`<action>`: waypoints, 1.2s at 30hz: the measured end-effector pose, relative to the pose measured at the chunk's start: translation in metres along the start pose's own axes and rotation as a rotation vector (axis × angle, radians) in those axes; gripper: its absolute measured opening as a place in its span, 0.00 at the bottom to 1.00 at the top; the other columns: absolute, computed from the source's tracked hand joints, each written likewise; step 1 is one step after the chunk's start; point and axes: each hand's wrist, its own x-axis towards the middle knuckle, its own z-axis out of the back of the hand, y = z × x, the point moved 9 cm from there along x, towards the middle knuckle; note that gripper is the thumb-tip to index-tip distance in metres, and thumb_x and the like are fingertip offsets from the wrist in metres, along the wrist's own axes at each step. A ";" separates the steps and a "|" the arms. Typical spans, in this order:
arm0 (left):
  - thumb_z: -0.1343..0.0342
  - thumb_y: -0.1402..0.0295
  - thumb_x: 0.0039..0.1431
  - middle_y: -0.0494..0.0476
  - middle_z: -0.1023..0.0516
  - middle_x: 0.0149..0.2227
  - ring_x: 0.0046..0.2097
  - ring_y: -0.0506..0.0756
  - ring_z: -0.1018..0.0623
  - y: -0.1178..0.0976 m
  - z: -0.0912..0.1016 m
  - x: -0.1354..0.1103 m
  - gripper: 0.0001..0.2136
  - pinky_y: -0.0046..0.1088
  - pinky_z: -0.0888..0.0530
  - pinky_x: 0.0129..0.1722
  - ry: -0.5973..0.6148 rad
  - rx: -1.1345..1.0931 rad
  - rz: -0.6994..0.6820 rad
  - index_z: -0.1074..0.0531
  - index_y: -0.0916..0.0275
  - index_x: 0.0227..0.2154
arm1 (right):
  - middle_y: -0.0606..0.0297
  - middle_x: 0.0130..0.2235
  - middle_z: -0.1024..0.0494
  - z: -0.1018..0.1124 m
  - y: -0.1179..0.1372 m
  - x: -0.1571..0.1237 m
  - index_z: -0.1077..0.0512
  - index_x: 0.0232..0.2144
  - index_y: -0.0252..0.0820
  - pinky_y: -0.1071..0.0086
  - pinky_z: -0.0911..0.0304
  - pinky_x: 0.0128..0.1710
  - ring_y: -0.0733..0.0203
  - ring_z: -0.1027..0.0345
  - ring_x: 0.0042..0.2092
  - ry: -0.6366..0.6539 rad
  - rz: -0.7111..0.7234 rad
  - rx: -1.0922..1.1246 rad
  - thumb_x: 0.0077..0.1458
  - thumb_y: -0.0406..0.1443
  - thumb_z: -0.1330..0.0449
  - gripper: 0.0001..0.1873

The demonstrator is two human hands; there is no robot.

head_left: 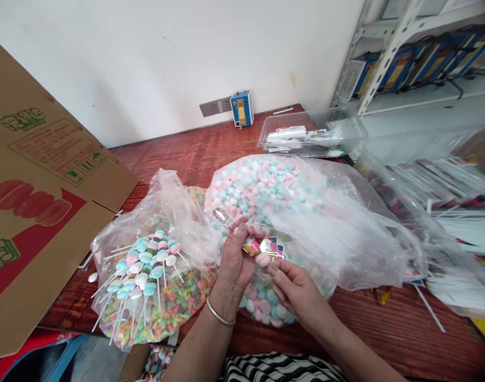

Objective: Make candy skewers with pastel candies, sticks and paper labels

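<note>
My left hand [235, 262] and my right hand [293, 289] meet in front of me, both pinched on a small printed candy wrapper [266, 248] with a pink candy piece at its mouth. A silver bangle sits on my left wrist. Behind the hands lies a big clear bag of pink, blue and white candy pieces [262, 185]. To the left, a second clear bag holds candy sticks [144, 262] with pastel discs, lying over colourful ring candies [174, 302].
A large cardboard box flap [39, 201] leans at the left. A clear plastic tray [311, 135] stands at the back of the wooden table [186, 151]. Clear bags of packaging and white sticks [444, 212] pile up on the right. Metal shelving [405, 48] stands beyond.
</note>
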 end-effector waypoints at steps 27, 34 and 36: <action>0.44 0.55 0.58 0.43 0.39 0.17 0.18 0.44 0.34 0.025 0.010 -0.001 0.16 0.23 0.25 0.29 -0.213 -0.271 0.240 0.34 0.64 0.27 | 0.78 0.17 0.45 0.004 0.003 -0.012 0.35 0.29 0.41 0.76 0.58 0.16 0.71 0.55 0.18 0.013 0.022 -0.144 0.61 0.50 0.50 0.19; 0.39 0.57 0.55 0.45 0.35 0.19 0.21 0.46 0.31 0.040 0.007 -0.012 0.14 0.28 0.24 0.33 -0.184 -0.125 0.211 0.32 0.63 0.28 | 0.65 0.28 0.25 0.008 0.033 -0.011 0.31 0.37 0.40 0.71 0.40 0.28 0.62 0.33 0.28 -0.155 0.349 -0.655 0.63 0.40 0.51 0.12; 0.39 0.58 0.55 0.46 0.33 0.21 0.24 0.47 0.29 0.037 0.010 -0.009 0.13 0.31 0.24 0.36 -0.176 -0.136 0.185 0.32 0.63 0.29 | 0.63 0.30 0.23 0.007 0.033 -0.013 0.31 0.44 0.38 0.69 0.40 0.28 0.59 0.30 0.28 -0.167 0.429 -0.817 0.63 0.38 0.51 0.13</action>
